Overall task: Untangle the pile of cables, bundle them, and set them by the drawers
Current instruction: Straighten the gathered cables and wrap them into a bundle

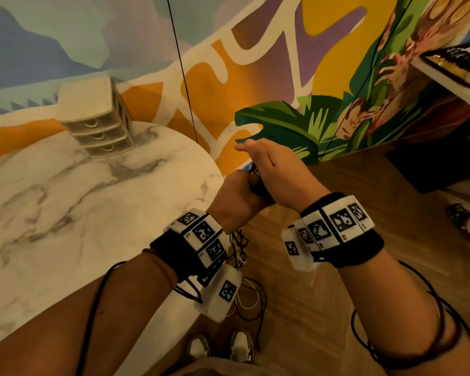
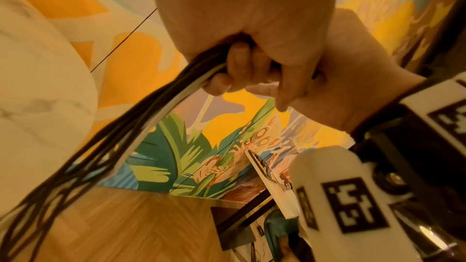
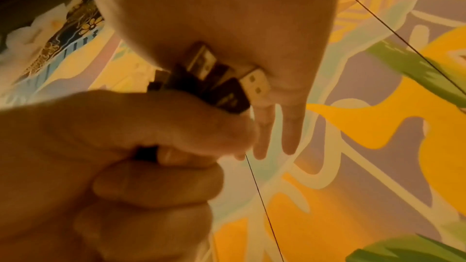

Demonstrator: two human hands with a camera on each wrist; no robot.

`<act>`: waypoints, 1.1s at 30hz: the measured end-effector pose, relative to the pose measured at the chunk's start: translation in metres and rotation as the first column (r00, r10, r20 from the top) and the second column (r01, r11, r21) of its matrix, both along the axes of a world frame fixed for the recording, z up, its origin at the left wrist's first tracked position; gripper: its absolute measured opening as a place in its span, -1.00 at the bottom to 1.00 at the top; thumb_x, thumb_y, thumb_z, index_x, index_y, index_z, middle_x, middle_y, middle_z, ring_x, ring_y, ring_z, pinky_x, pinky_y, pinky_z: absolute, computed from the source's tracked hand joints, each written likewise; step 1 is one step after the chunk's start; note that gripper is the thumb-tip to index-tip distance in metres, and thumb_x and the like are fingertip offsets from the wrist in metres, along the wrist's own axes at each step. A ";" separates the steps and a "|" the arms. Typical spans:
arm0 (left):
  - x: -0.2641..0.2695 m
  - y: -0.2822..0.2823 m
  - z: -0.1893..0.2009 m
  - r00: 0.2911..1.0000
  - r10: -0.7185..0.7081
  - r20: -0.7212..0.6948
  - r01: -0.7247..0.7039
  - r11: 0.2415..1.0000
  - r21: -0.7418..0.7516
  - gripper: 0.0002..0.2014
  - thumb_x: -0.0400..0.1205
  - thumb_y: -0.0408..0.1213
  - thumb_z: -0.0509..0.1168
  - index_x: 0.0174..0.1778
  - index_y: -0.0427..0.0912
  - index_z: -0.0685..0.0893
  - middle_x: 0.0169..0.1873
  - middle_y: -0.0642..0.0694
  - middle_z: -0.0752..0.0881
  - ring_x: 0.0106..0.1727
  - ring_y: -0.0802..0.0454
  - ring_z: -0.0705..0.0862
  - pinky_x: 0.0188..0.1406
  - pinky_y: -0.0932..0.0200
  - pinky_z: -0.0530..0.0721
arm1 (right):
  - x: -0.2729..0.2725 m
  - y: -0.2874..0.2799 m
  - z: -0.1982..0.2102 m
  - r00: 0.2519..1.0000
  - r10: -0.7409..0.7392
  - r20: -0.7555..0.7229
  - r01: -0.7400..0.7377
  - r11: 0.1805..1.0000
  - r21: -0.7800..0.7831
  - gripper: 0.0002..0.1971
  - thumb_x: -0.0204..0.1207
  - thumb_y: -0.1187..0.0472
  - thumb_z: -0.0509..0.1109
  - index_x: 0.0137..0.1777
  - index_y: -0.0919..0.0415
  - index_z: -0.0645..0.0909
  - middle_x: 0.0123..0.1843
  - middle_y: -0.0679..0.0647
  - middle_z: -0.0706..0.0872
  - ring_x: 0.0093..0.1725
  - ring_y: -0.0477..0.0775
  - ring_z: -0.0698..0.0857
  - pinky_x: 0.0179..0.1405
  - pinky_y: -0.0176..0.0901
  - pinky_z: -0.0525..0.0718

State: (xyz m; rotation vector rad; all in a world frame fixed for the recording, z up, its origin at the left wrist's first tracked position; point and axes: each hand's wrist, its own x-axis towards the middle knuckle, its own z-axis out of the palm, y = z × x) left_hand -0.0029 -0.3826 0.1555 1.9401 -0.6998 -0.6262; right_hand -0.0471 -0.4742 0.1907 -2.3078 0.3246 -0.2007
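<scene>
Cables [image 2: 105, 136]: hanging beside bench [image 1: 65, 207] edge, gripped in fisted left hand [image 1: 236, 196], flat-fingered right hand [image 1: 280, 172] pressing plug ends [image 3: 227, 79]; risking strands slipping, re-tangling, snagging en route to drawers [image 1: 98, 123].

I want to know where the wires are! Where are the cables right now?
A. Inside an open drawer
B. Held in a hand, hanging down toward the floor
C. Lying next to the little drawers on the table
B: the left hand grips the cables past the table edge; they hang toward the floor, far from the drawers.
</scene>
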 end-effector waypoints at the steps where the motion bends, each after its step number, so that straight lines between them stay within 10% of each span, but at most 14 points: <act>1: -0.006 0.005 -0.007 0.999 -0.036 -0.008 0.036 0.999 0.003 -0.83 0.56 -0.50 0.33 0.05 -0.45 0.67 -0.01 -0.39 0.74 0.15 -0.33 0.67 0.11 -0.01 0.59 | 0.001 0.001 -0.002 0.999 0.034 -0.003 -0.034 0.998 0.049 -0.50 0.72 -0.11 -0.11 0.44 0.02 0.52 0.36 0.04 0.60 0.36 0.02 0.52 0.34 -0.10 0.46; 3: -0.011 0.021 -0.012 1.000 0.006 0.020 -0.006 1.000 0.014 -0.68 0.60 -0.66 0.06 0.25 -0.50 0.53 0.17 -0.38 0.65 0.29 -0.24 0.59 0.32 0.05 0.50 | 0.002 0.006 -0.007 0.989 0.150 0.015 -0.150 0.969 0.198 -0.52 0.71 -0.15 -0.13 0.48 -0.12 0.45 0.41 -0.08 0.57 0.41 -0.11 0.48 0.35 -0.30 0.41; 6: -0.005 0.010 -0.015 0.995 0.064 0.081 -0.064 0.998 0.003 -0.74 0.53 -0.42 0.36 0.11 -0.42 0.65 -0.08 -0.24 0.74 -0.02 0.03 0.72 0.10 0.11 0.67 | 0.003 0.009 -0.008 0.987 0.109 0.118 -0.147 0.909 0.391 -0.50 0.73 -0.06 -0.17 0.49 0.03 0.43 0.34 -0.05 0.57 0.32 -0.10 0.53 0.18 -0.53 0.42; 9: 0.008 0.019 0.000 0.999 -0.028 -0.019 0.026 0.995 -0.093 -0.86 0.50 -0.56 0.39 -0.22 -0.24 0.63 -0.41 0.03 0.61 -0.36 0.44 0.62 -0.27 0.52 0.52 | 0.007 -0.007 -0.003 0.967 -0.191 0.167 0.060 0.812 0.580 -0.39 0.67 -0.14 -0.23 0.41 0.08 0.52 0.30 -0.03 0.65 0.28 -0.08 0.60 0.25 -0.17 0.53; 14: 0.008 0.017 -0.008 0.999 -0.029 -0.020 0.028 0.999 -0.043 -0.79 0.49 -0.46 0.38 -0.36 -0.06 0.62 -0.40 -0.02 0.67 -0.40 0.28 0.60 -0.28 0.30 0.56 | 0.005 0.002 0.008 0.990 0.049 0.133 -0.071 0.983 0.168 -0.55 0.76 0.05 -0.13 0.42 0.05 0.51 0.39 -0.09 0.55 0.35 -0.19 0.48 0.29 -0.43 0.39; 17: 0.007 0.015 -0.006 1.000 -0.014 -0.026 0.013 1.000 -0.018 -0.96 0.52 -0.45 0.39 -0.15 -0.28 0.73 -0.22 -0.25 0.74 -0.19 -0.01 0.66 -0.12 0.03 0.62 | 0.012 0.012 0.000 0.995 0.091 0.045 -0.093 0.995 0.046 -0.57 0.75 0.03 -0.06 0.41 0.07 0.55 0.32 0.02 0.60 0.30 -0.03 0.53 0.30 -0.16 0.48; 23: 0.012 0.014 -0.005 1.000 -0.001 -0.017 0.001 1.000 -0.019 -0.76 0.42 -0.31 0.45 -0.07 -0.38 0.73 -0.14 -0.39 0.77 -0.05 -0.31 0.72 0.03 -0.26 0.67 | 0.006 0.002 -0.003 0.970 0.000 0.242 -0.054 0.975 0.215 -0.85 0.66 0.17 0.20 0.11 0.08 0.58 0.10 -0.03 0.64 0.13 -0.11 0.60 0.12 -0.29 0.61; 33: 0.018 0.020 -0.015 0.989 -0.121 0.088 0.119 0.992 0.029 -0.84 0.49 -0.44 0.42 -0.32 -0.09 0.66 -0.39 -0.04 0.68 -0.37 0.13 0.62 -0.36 0.41 0.48 | -0.001 -0.016 0.020 0.983 0.161 -0.083 -0.175 0.966 -0.191 -0.91 0.34 0.19 0.55 -0.20 -0.02 0.75 0.02 -0.06 0.62 0.07 -0.03 0.58 0.06 -0.01 0.65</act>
